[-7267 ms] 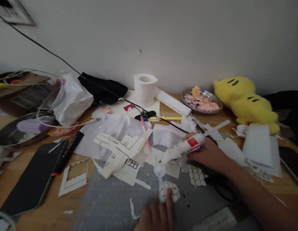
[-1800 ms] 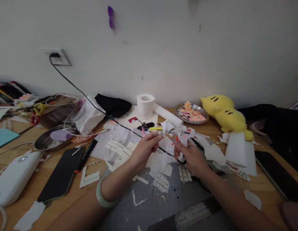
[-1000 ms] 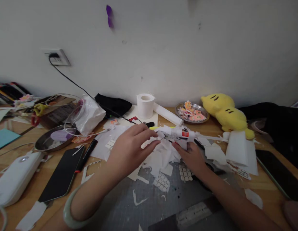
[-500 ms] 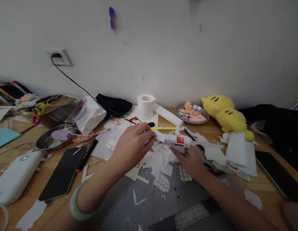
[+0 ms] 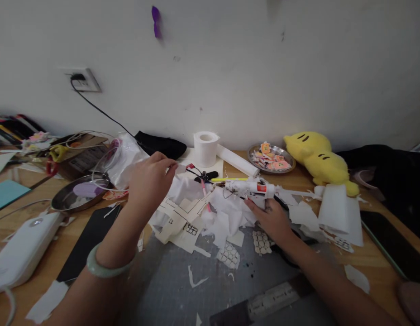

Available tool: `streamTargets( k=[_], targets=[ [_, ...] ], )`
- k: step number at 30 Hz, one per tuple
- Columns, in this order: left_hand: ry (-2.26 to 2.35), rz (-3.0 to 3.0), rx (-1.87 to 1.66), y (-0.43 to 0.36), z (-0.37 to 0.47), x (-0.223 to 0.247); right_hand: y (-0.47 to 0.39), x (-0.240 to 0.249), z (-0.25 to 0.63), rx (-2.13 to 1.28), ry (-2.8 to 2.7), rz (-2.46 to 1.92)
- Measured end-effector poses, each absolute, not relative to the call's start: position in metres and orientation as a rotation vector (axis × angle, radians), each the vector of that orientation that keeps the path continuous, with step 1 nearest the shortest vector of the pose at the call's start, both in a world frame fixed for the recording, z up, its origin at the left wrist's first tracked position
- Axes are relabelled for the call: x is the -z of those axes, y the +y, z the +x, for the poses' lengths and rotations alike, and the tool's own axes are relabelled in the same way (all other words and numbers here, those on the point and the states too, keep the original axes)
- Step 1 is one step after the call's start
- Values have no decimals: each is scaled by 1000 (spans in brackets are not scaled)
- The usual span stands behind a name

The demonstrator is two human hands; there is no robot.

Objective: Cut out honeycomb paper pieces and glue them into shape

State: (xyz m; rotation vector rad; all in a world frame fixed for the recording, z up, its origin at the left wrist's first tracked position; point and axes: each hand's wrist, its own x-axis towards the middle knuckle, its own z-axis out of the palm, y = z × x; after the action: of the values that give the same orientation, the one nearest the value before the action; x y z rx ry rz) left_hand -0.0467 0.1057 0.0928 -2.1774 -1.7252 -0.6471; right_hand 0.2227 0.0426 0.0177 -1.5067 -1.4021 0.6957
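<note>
The two hands are apart from each other, one on each side of the frame's centre. The right hand point(image 5: 273, 222), right of the centre, is closed around the lower part of a white glue gun point(image 5: 245, 187), which lies almost level, with its nozzle pointing to the left and a red label on its body. The left hand point(image 5: 149, 183), left of the centre, is raised above the tabletop point(image 5: 152, 240), with its fingertips brought together. A small pale scrap point(image 5: 180, 168) appears just beside these fingertips, but I cannot tell if they hold it. A pale green bracelet point(image 5: 108, 270) is around the left wrist.

Between and below the hands, in the middle of the frame, there are cut papers point(image 5: 178, 228) with black lines and crumpled white sheets point(image 5: 226, 208). Two pieces with a pattern of circles point(image 5: 228, 256) lie lower, on a grey cutting mat point(image 5: 162, 285). A ruler point(image 5: 273, 302) is at the lower centre.

Farther behind, a paper roll point(image 5: 205, 154) stands upright, and to its right is a metal plate point(image 5: 278, 172) with small colourful cutouts. A yellow plush toy point(image 5: 312, 147) is at the right. A metal bowl point(image 5: 60, 199) and a white device point(image 5: 25, 251) are on the left side, and a wall socket point(image 5: 89, 80) is in the upper left.
</note>
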Motion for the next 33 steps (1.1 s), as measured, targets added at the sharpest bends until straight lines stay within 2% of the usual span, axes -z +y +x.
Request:
streamTargets(
  k=[2,4,8,13,16,19,23,25,27,33],
  targets=[
    [-1819,-2292,358,116,-54,-83,43,-17,223,-694,-1391,-1527],
    [-1826,-2356,255,123,-58,-74,43,-17,223,-693,-1388,-1541],
    [-1857,-2351,189,123,-62,-68,44,-16,224,-701,-1393,-1561],
    [-1919,-2235,122,109,-56,-89,46,-12,226,-715,-1369,-1598],
    [-1905,-2175,48,86,-38,-100,47,-9,227,-713,-1315,-1638],
    [-1731,-2323,-23,41,-5,-90,49,-7,231,-731,-1247,-1661],
    [-1052,-2898,248,-28,36,-43,54,-7,237,-760,-1147,-1659],
    [-924,-2979,409,-46,41,-22,57,-9,240,-778,-1097,-1624],
    [-872,-3038,435,-46,36,-10,61,-10,241,-807,-1051,-1556],
    [-1151,-3043,401,2,10,-7,72,-13,242,-931,-895,-1318]
  ],
)
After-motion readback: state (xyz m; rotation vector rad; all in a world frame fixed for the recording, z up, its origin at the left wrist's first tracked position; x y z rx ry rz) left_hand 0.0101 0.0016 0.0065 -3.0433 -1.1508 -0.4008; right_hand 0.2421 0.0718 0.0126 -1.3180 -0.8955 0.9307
